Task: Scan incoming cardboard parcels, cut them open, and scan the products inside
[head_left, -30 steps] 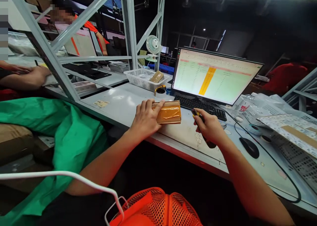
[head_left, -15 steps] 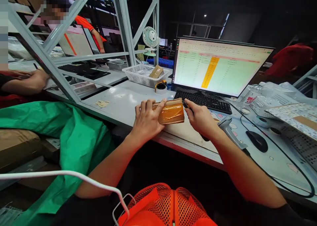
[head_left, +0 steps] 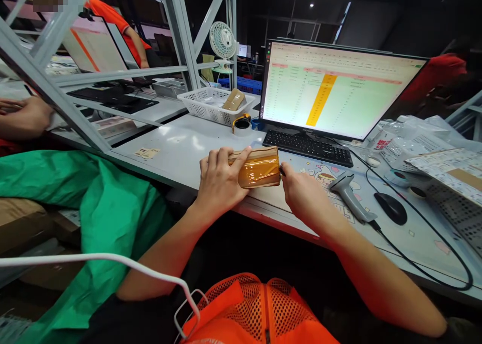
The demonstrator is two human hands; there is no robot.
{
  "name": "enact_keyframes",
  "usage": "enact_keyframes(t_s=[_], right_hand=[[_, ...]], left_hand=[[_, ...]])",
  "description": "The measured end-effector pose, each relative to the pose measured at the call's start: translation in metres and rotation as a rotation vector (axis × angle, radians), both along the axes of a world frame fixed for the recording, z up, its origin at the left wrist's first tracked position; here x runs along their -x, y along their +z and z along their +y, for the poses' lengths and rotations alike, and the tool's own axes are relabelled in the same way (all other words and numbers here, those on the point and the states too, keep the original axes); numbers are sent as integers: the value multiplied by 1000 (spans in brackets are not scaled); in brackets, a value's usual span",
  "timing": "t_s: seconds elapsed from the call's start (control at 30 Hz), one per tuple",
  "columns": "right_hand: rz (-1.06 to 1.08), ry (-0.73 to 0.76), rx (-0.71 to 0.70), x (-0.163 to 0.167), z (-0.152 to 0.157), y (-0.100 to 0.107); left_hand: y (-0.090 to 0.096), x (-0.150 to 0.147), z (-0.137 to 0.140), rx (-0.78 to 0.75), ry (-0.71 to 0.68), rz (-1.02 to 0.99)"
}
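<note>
The left hand [head_left: 222, 176] clasps a cardboard box [head_left: 262, 170] wrapped in shiny amber tape, its thumb lying across the upper side and its fingers wrapped over the left end. The box is at the near edge of the table [head_left: 176, 155], in front of the keyboard [head_left: 309, 148]; whether it rests on the tabletop or is held just above, I cannot tell. The right hand [head_left: 305, 191] has its grip closed around a utility knife [head_left: 282, 170], mostly hidden by the fingers, with the dark tip at the box's right end. To the right of that hand lie a grey barcode scanner [head_left: 350, 196] and a black mouse [head_left: 390, 208]. Behind the keyboard stands a lit monitor [head_left: 342, 93]; to its left, a white perforated basket [head_left: 199, 110] holds a brown package [head_left: 234, 100].
</note>
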State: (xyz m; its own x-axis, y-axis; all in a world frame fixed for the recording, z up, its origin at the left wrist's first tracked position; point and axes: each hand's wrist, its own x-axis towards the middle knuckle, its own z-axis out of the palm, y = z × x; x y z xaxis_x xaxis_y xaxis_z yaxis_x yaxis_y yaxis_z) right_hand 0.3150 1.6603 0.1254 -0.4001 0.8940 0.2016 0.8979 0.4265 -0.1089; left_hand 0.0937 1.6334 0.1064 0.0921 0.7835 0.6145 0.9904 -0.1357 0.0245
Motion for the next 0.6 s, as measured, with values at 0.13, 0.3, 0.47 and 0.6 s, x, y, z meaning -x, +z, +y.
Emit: enact_keyframes(t_s=[0.13,0.3,0.47,0.6], right_hand=[[-36,-22,130,2,-13,-9],[93,89,102,-18,-11,-16],[340,329,-132,-54,16,9],[208,542,-258,-40,31,38]], left_hand=[[-2,1,0,-8,-16,0],[-3,27,3,-95,-56,-140],[-15,76,8,-96,-307,-600],[-32,85,10,20,-443,-819]])
